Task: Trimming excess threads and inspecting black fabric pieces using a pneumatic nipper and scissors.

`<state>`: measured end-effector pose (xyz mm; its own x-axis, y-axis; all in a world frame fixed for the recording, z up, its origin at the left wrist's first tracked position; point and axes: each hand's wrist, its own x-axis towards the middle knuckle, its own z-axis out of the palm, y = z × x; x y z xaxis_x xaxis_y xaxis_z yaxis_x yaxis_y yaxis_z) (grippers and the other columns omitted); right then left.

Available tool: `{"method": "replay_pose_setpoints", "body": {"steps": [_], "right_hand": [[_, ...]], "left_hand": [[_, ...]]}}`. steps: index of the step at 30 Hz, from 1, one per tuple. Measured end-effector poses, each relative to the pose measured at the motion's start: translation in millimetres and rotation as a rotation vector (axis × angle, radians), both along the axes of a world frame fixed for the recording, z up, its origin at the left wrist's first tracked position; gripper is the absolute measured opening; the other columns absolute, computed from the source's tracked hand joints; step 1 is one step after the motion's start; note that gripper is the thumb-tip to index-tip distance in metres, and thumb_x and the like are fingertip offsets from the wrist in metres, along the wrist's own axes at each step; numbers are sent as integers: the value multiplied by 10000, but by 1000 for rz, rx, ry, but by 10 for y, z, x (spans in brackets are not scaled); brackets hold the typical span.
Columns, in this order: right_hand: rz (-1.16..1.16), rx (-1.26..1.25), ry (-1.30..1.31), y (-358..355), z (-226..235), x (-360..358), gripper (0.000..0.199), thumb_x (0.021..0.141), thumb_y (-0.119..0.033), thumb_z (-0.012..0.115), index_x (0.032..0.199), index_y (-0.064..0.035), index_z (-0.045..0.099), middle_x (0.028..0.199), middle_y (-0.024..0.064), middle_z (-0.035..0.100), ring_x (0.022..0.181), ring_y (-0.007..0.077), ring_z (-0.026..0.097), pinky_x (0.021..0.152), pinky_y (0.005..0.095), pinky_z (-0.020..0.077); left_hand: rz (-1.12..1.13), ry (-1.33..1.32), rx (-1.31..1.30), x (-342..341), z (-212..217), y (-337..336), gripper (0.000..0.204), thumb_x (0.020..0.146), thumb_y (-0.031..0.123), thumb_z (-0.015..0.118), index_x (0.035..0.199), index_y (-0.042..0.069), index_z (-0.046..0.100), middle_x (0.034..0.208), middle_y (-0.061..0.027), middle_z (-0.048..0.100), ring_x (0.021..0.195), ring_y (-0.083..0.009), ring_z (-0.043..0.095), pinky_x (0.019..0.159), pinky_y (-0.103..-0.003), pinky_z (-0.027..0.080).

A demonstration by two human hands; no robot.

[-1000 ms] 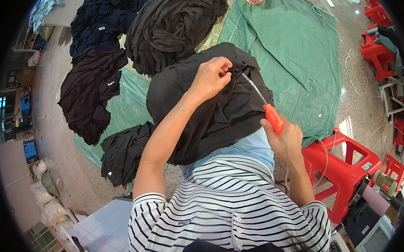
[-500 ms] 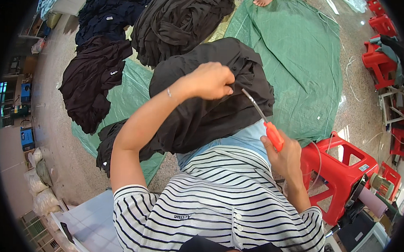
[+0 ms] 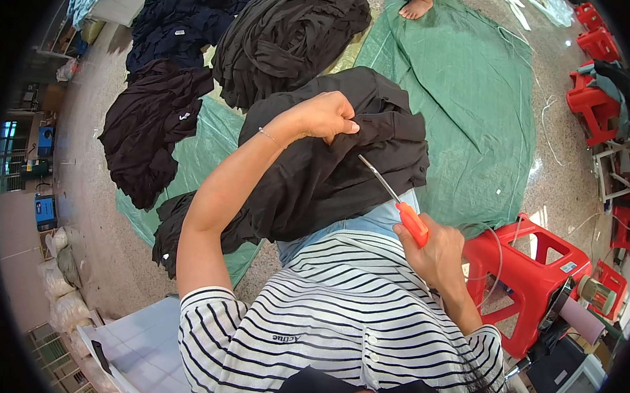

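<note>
A dark garment (image 3: 330,176) is bunched over my lap, its small buttons showing near the right edge. My left hand (image 3: 324,116) is closed in a pinch on a raised edge of this cloth. In my right hand (image 3: 435,254), low on the right of my lap, is a screwdriver-like tool (image 3: 412,224) with an orange handle and a long thin metal shaft. The fingers are wrapped round the handle. The shaft points up and left over the cloth, its tip a short way below my left hand; whether it touches the fabric I cannot tell.
Heaps of dark clothing (image 3: 286,44) lie beyond and to the left on a green tarp (image 3: 466,112). A red plastic stool (image 3: 537,262) with a loop of cord stands close to my right arm. Someone's bare foot (image 3: 416,5) rests at the tarp's far edge.
My left hand has pulled up an edge of the garment, now pinched in its fingers. The tool in my right hand has shifted left and slightly down.
</note>
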<state>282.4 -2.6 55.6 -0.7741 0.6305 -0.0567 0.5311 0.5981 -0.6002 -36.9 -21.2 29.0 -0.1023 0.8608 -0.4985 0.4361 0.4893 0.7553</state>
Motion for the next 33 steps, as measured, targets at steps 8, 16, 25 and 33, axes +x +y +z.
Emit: {"method": "replay_pose_setpoints", "body": {"steps": [8,16,25,33], "right_hand": [[-9,-44,15,24,-30,25,353,854,-368,693,721,-58,587,546,145,571,499,363,579,460,444,415],[-174,-13,-70,134,-152,108,369,861,-393,675,745,-56,578,568,160,584,535,391,585,483,466,421],[-166,22,-117,153,-162,62,338,850,-382,694,842,-46,655,558,175,581,536,404,590,501,467,441],[-175,-4,-65,145,-206,16,340,854,-391,687,833,-56,639,562,175,582,538,407,588,502,479,438]], "left_hand": [[140,-249,1,39,-166,-26,290,883,130,653,664,3,513,585,-12,496,529,-90,516,487,-284,435],[65,316,76,333,-353,13,298,798,251,725,898,-15,637,638,-126,571,616,-168,594,610,-339,449],[359,-245,264,427,-524,-70,195,918,105,632,980,-78,656,802,49,655,723,-11,530,656,-209,438],[427,-303,253,413,-601,-121,190,910,133,639,1002,-30,671,789,25,667,701,-39,578,643,-225,447]]}}
